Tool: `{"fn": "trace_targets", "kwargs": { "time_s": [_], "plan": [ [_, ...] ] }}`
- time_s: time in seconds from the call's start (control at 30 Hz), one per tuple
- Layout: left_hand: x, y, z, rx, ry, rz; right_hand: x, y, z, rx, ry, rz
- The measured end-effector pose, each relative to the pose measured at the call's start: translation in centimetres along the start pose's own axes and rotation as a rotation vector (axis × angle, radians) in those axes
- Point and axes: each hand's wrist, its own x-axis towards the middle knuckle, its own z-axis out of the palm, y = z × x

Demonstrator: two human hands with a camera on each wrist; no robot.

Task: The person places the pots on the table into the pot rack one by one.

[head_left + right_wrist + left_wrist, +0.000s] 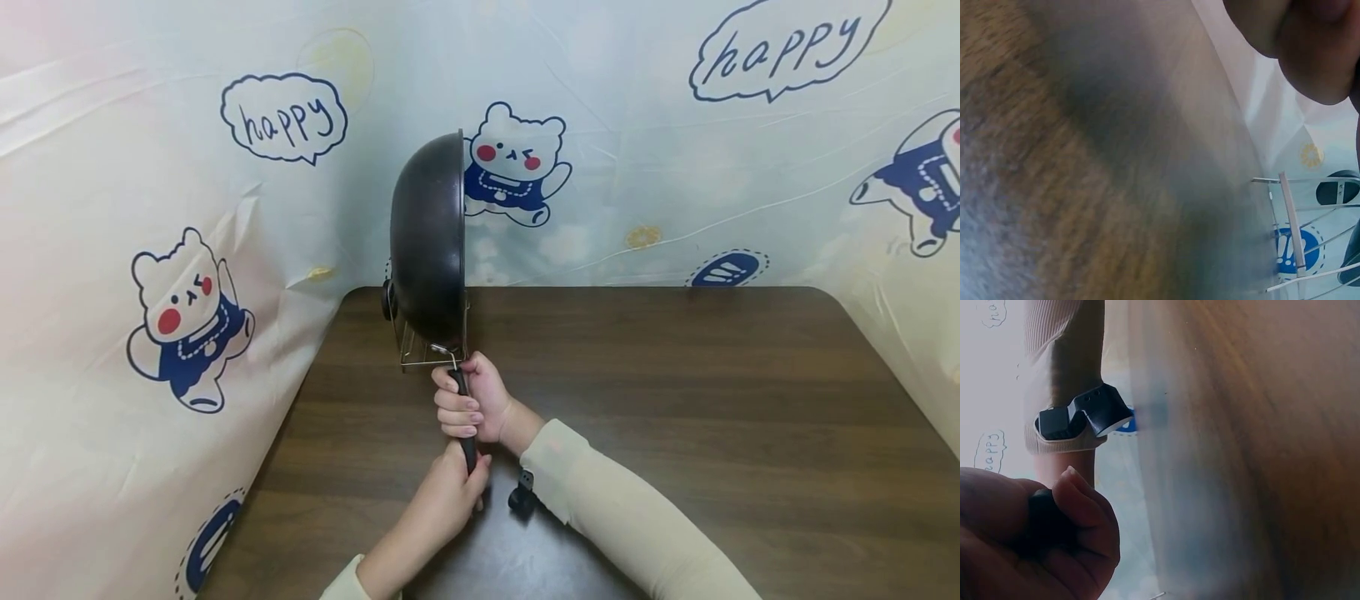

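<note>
A dark, deep frying pan [427, 242] is held up on its side, its rim facing right and its rounded bottom facing left. My right hand [483, 400] grips the upper part of its black handle [468, 454], fingers curled round it just below the metal neck. Lower down, my left hand [448, 492] holds the handle's end. The left wrist view shows that hand's curled fingers [1085, 531] round the dark handle tip [1047, 515]. In the right wrist view only part of the right hand [1316, 56] shows at the top right corner.
Behind the pan is a wire rack [416, 362], partly hidden, with a round black part [387, 300] at its left. The rack's wires [1297, 237] also show in the right wrist view. A brown wooden table [675, 400] lies below, with a printed cloth [637, 150] around it.
</note>
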Motion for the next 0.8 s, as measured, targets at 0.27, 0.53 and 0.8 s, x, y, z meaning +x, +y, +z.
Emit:
{"fn": "trace_targets", "kwargs": {
  "time_s": [0.27, 0.53, 0.8],
  "plan": [
    [0.1, 0.0, 0.4, 0.004, 0.005, -0.004, -0.4, 0.2, -0.7, 0.044, -0.018, -0.010],
    [-0.1, -0.2, 0.6, -0.011, -0.033, -0.018, -1.0, 0.7, -1.1, 0.058, 0.027, 0.005],
    [-0.5, -0.2, 0.6, -0.032, -0.054, -0.025, -1.4, 1.2, -1.6, 0.079, 0.052, 0.009]
  ]
}}
